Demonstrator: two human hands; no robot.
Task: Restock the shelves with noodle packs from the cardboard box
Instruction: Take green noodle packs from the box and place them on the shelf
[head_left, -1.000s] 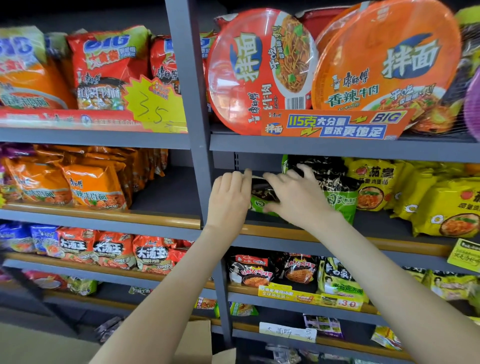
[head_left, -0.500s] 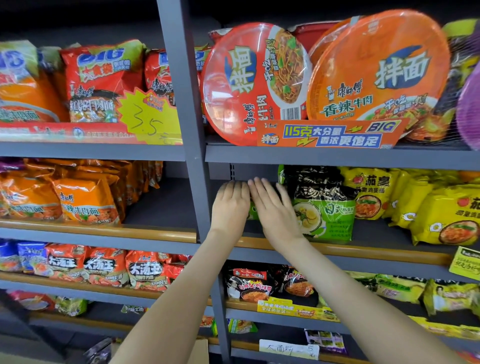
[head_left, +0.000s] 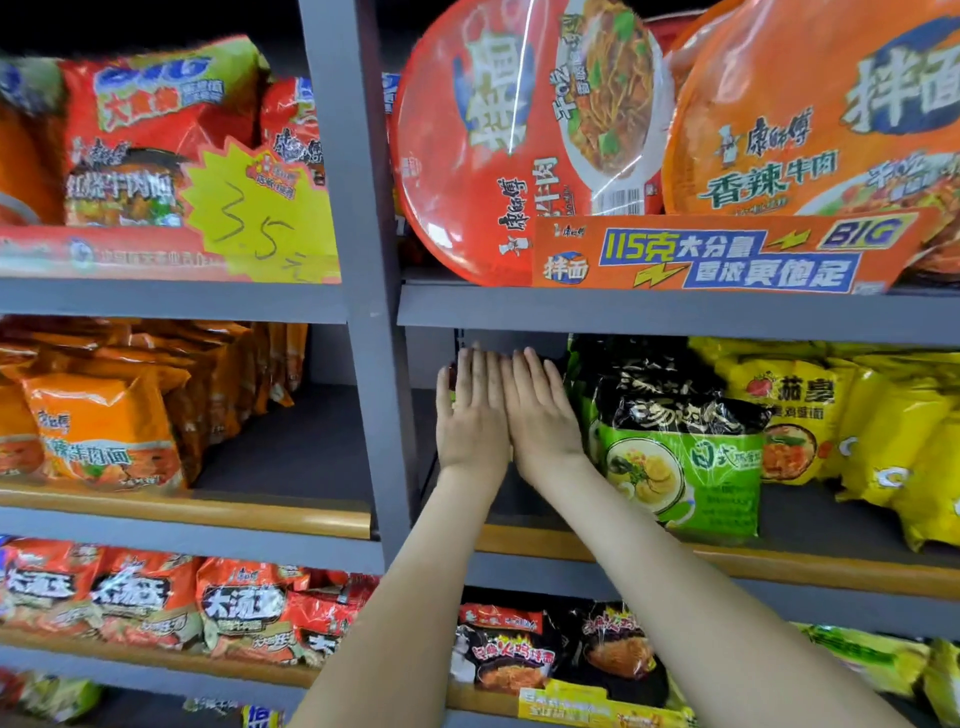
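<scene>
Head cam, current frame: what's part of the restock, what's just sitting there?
Job: left hand and right hand, flat, side by side in the middle shelf; green-black noodle packs beside them.
Idle: orange packs, yellow packs, bowl noodles, yellow price tag.

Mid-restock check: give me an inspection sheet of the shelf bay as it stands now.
Surface: grey middle shelf, wooden lip along its front.
Job's things: green-black noodle packs upright beside the hands; cardboard box not in view.
Clutter: nothing seen.
Grippers: left hand and right hand flat, fingers straight, side by side in the gap.
Cables: nothing seen.
Surroundings: yellow packs to the right, orange packs in the left bay, noodle bowls above.
</scene>
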